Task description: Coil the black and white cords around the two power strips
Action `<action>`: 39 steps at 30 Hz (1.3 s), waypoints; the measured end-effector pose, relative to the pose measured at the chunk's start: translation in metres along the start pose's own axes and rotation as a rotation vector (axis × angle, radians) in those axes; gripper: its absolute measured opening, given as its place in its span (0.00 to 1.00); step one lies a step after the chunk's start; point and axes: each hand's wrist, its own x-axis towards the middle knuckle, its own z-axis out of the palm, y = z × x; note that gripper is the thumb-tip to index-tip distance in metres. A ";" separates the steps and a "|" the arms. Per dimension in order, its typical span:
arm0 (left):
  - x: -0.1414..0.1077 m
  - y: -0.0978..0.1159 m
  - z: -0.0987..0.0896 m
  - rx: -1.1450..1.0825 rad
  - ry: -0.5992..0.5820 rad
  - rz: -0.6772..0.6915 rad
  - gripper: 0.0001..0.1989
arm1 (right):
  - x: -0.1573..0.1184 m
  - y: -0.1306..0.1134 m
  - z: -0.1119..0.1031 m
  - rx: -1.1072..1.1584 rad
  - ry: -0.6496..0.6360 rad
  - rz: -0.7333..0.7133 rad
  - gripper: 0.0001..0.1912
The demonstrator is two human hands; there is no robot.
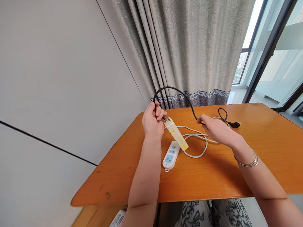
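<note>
My left hand (153,119) is closed around a black cord (176,89) close to where it enters a yellowed power strip (176,134). That strip hangs tilted from the cord, its lower end over a smaller white power strip (171,156) with blue sockets. Between my hands the cord arches upward. My right hand (214,127) pinches the same cord farther along. Past it, the cord runs to a small loop and a black plug (234,125) lying on the table. A white cord (197,156) lies in loose loops behind and beside the white strip.
The orange-brown wooden table (132,170) spans the area below my hands. A pale panel wall (59,78) borders it on the left. Grey curtains (194,47) hang behind, with a dark-framed glass door (272,53) at the right. A white object with printing (117,219) sits below the front edge.
</note>
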 end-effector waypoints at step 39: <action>-0.050 -0.050 0.023 0.237 -0.757 -0.446 0.25 | 0.002 0.029 -0.006 0.313 0.682 -0.225 0.15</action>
